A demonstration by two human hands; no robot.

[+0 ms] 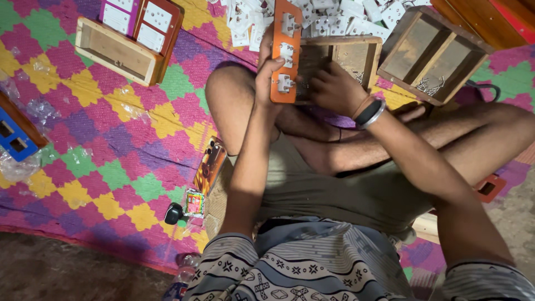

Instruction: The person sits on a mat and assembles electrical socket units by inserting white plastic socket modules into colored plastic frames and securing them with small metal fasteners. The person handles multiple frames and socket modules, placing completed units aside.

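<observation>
- The person is sitting cross-legged on a bright mat [111,139] with pink, yellow, green and purple zigzags.
- Closest to the camera, a small black thing [174,213] and a little colourful packet [194,203] are lying on the mat by the person's left side.
- A brown board [209,164] is lying just past them, next to the left knee.
- The left hand [267,75] is holding up an orange board [285,50]. The fingers are wrapping around its left edge, so the grip is tight on the board.
- The orange board is standing tall in front of the knees, with white switches [286,51] sitting in a row down its face.
- The right hand [334,89] is pressing its curled fingers behind the board's right side. I cannot tell if it is pinching anything.
- A black and silver band [370,113] is sitting on the right wrist.
- A wooden box [351,56] is sitting just behind the hands.
- Another wooden box [432,56] with screws inside is lying to the right.
- A third wooden box [114,50] is lying far left, with switch plates [139,19] leaning on it.
- A pile of white switches [334,14] is lying farthest away.
</observation>
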